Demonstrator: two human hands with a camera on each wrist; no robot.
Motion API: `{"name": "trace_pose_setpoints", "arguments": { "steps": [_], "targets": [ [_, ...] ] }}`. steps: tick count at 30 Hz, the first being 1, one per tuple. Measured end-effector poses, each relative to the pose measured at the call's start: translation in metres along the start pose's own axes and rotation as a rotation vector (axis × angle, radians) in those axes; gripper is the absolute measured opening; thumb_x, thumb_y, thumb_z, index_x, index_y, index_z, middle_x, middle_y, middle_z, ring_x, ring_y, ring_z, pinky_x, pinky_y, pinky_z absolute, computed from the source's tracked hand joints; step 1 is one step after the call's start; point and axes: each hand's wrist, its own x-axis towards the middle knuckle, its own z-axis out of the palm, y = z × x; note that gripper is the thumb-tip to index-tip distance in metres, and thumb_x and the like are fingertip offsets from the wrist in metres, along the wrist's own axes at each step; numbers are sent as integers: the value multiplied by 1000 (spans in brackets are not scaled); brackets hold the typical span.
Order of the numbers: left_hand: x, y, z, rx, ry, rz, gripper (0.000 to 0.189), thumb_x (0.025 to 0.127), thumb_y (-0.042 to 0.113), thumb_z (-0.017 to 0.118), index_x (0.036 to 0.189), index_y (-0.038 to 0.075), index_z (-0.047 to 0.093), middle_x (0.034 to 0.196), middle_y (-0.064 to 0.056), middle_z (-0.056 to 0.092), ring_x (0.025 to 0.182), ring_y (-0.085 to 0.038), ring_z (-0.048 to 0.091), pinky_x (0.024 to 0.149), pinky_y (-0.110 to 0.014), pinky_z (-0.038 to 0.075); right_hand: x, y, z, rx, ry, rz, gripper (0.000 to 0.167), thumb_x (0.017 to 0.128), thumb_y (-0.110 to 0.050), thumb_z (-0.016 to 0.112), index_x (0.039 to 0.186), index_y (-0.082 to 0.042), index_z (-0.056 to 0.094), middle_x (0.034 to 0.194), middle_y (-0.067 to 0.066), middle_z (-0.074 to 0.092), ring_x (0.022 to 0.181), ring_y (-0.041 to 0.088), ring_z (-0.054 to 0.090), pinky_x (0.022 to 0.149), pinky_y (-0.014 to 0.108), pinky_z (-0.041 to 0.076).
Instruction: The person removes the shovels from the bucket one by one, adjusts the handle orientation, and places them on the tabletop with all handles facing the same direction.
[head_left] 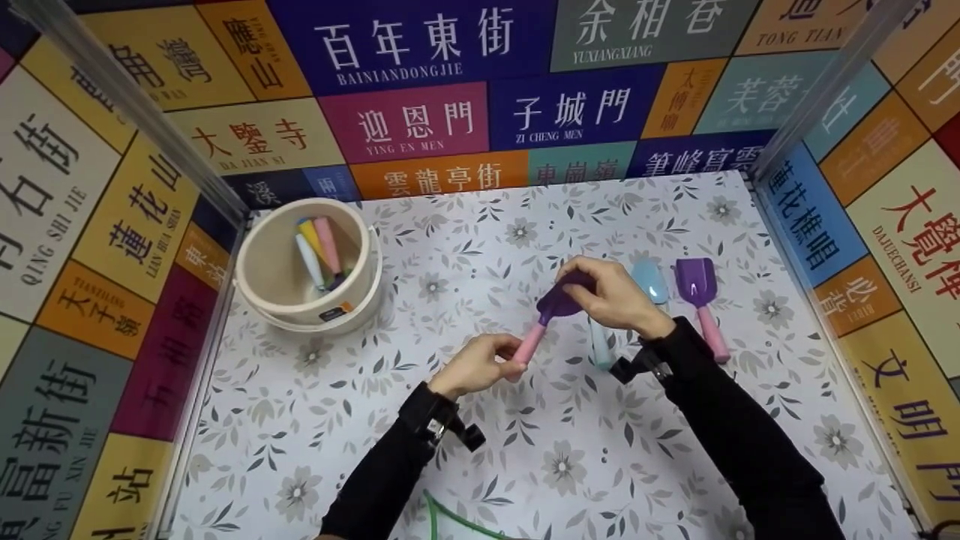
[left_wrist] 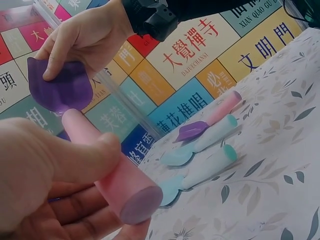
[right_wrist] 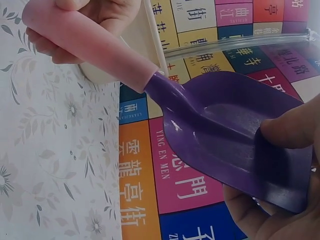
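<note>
I have the shovel with a scooped purple plastic blade and round pink handle [right_wrist: 175, 97] raised above the white floral tabletop [head_left: 315, 420]; on my feed the left hand [head_left: 484, 364] curls thumb and fingers round the handle's end; the right hand [head_left: 619, 296] pinches the blade, thumb on its hollow face, fingers behind; I'd move both together, pressing lightly, keeping clear of two pale-blue plastic shovels [left_wrist: 215, 162] lying nearby.

four shovels [head_left: 553, 306] outside one bucket [head_left: 264, 259], two hands [head_left: 478, 365]
</note>
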Motion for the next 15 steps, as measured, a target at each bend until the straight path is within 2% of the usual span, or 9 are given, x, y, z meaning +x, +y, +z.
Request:
{"name": "trace_pose_setpoints", "arguments": {
  "steps": [4, 9, 12, 15],
  "targets": [
    [0, 1, 0, -10, 8, -5, 32, 95, 9, 74, 126, 0, 71, 108, -15, 76, 86, -15, 72, 88, -50, 63, 1, -3, -2, -20, 12, 5, 15, 95, 5, 65, 108, 0, 72, 104, 16, 76, 89, 18, 68, 82, 21, 51],
    [0, 3, 1, -12, 43, 8, 32, 95, 8, 75, 125, 0, 71, 109, -15, 77, 89, -18, 75, 85, -38, 63, 0, -5, -8, -1, 57, -37, 27, 96, 3, 69, 123, 3, 67, 113, 19, 74, 100, 21, 71, 88, 18, 52],
    [0, 5, 1, -30, 85, 27, 29, 95, 7, 74, 123, 0, 72, 109, -15, 77, 91, -18, 74, 82, -29, 62, 0, -5, -13, 30, 120, -46, 35, 96, 4, 71, 130, 8, 62, 115, 22, 72, 105, 15, 68, 92, 18, 52],
    [-1, 7, 2, -66, 145, 58, 27, 96, 5, 73, 123, -1, 72, 109, -16, 77, 93, -18, 74, 81, -26, 61, -1, -4, -15, 69, 198, -27, 39, 96, 4, 70, 133, 10, 58, 118, 25, 70, 107, 4, 63, 93, 19, 51]
  ]
}}
